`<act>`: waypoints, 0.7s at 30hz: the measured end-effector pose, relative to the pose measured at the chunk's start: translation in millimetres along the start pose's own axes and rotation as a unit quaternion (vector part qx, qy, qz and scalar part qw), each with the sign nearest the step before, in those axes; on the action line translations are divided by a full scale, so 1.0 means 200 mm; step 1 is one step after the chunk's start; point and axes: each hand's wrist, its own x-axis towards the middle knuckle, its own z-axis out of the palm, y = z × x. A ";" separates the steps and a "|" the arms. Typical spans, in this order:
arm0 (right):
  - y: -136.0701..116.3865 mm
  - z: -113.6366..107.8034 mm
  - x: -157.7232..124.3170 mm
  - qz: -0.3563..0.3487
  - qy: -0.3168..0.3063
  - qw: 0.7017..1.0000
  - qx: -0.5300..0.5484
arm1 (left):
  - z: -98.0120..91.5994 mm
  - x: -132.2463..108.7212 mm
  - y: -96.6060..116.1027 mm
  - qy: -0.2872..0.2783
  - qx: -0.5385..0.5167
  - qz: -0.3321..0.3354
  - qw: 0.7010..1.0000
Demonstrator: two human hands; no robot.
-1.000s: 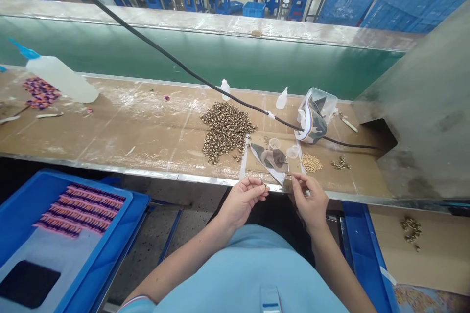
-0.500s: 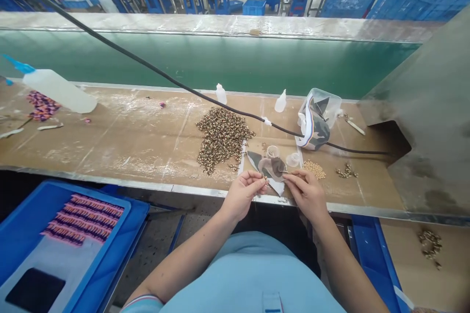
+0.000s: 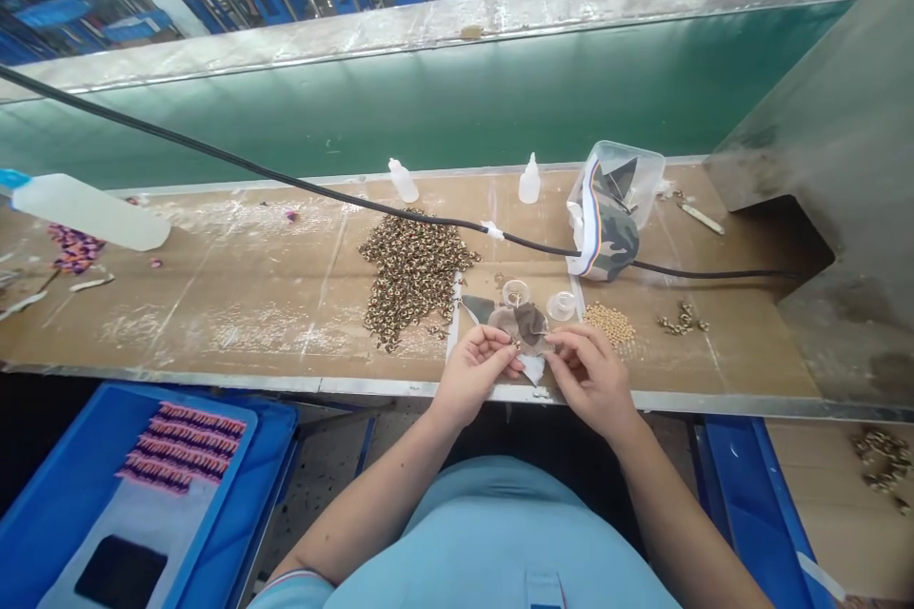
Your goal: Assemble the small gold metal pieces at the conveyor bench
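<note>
My left hand (image 3: 475,371) is closed in a pinch on a small gold-and-dark piece (image 3: 515,344), mostly hidden by the fingertips. Opposite it, my right hand (image 3: 589,376) pinches a thin stick-like tool (image 3: 541,333), whose tip points left over a camouflage cloth (image 3: 482,308). The cloth lies on the bench just beyond both hands. Past it stand a small clear round cup (image 3: 515,292) and a second shallow clear dish (image 3: 561,305). Tiny pale beads (image 3: 608,324) are spread beside my right hand. Left of the cloth is a large heap of small gold-and-dark pieces (image 3: 414,271).
A black cable (image 3: 300,183) crosses above the bench (image 3: 278,304). Two small white bottles (image 3: 404,181) and a clear tub (image 3: 646,171) with camouflage cloth stand behind. A large bottle (image 3: 92,214) lies left; a blue tray (image 3: 235,466) sits below. A metal panel (image 3: 843,162) rises at right.
The camera view has tilted and shifted, so the bench appears moved. Both hands keep their pinches over the cloth, with the right hand slightly nearer the left.
</note>
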 end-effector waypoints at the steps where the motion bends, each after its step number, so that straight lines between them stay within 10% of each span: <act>1: -0.01 -0.01 -0.01 -0.013 -0.009 1.000 -0.003 | -0.01 0.00 0.00 0.002 -0.001 0.000 1.000; 21: -0.08 0.10 -0.05 -0.028 0.016 0.999 -0.039 | -0.04 -0.07 -0.06 0.032 0.021 0.038 0.999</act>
